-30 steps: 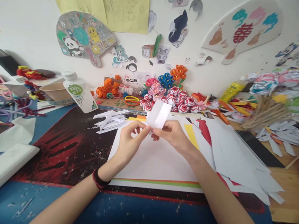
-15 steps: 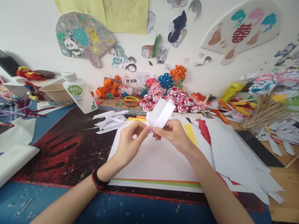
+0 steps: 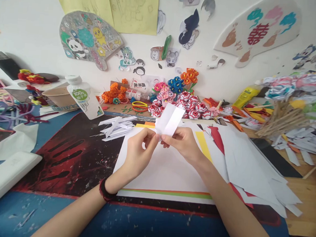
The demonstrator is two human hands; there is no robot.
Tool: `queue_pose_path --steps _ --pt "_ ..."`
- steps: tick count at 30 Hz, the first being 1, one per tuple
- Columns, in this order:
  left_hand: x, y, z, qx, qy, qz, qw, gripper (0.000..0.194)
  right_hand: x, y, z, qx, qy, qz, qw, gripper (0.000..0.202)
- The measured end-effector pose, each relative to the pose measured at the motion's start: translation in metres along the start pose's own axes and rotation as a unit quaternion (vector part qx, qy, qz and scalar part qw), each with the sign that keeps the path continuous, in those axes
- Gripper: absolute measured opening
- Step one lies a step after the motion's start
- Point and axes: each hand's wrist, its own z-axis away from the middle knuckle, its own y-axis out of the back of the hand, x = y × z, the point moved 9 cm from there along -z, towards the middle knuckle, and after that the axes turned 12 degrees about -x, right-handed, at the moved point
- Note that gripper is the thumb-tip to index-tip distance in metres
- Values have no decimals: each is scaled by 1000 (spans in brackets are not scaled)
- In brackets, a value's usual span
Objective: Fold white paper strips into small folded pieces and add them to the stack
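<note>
A small creased piece of white paper [image 3: 170, 120] is held up over the stack of large sheets [image 3: 168, 166]. My left hand [image 3: 142, 148] pinches its lower left corner between thumb and finger. On the right, my right hand [image 3: 182, 142] grips the lower edge, thumb in front and the other fingers curled behind the paper. The two thumbs nearly touch. Folded white strips [image 3: 116, 127] lie in a pile on the dark mat, left of the stack.
Paper flowers [image 3: 191, 105] line the wall side, with yellow-handled scissors [image 3: 139, 105] near them. A white bottle [image 3: 83, 97] and a long white case [image 3: 7, 180] are on the left. Loose white sheets [image 3: 249, 164] and a black strip [image 3: 275, 157] lie on the right.
The view has shifted slightly. Both hands keep their pinch on the white paper, which is tilted a little differently.
</note>
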Motion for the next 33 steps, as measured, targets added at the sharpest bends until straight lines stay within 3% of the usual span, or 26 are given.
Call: queue_pose_path --steps 5,12,18,29,33 --pt "-2 -5 -5 -59 15 18 998 23 3 -2 0 -22 -11 -4 1000 16" --pt "-6 -4 -5 -40 15 79 996 24 3 0 0 -28 -14 11 999 14" --pt "-2 -3 -4 -39 10 37 999 25 4 3 1 -23 -17 27 999 19" --pt "1 -12 -3 -105 19 51 993 32 0 6 1 -12 -3 27 1000 16" --pt "3 -14 -2 -99 14 31 995 30 -1 6 0 -9 -3 37 999 17"
